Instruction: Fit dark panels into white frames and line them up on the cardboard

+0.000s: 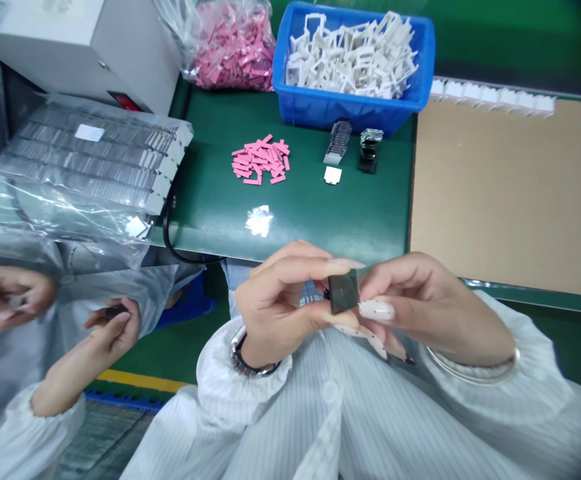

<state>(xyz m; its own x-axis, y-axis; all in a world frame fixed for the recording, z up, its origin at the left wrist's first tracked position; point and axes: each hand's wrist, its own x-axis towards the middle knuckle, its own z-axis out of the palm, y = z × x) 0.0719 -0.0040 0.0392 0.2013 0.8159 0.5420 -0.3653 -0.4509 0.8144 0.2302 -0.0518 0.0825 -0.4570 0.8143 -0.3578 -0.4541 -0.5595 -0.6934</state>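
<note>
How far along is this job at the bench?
Done, seemingly: white pieces lined along the brown board's far edge. In hand: the left hand and right hand pinch a dark square piece. Remaining: a blue bin full of white frames and a loose pink pile.

This is a factory assembly line, with parts laid out in bulk. A green-topped workbench [320, 227] runs just beyond the person's left hand [283, 300] and right hand [427, 310]. Farther out past the hands sit a blue plastic bin [350, 113] of white plastic frames [350, 60] and a bag of pink pads [235, 53], with a cardboard sheet [510, 200] past the right hand. A grey machine housing [80, 47] stands well beyond the left hand, and a co-worker's striped sleeve [25, 433] — matching the person's striped smock [330, 413] — shows to its left.
</note>
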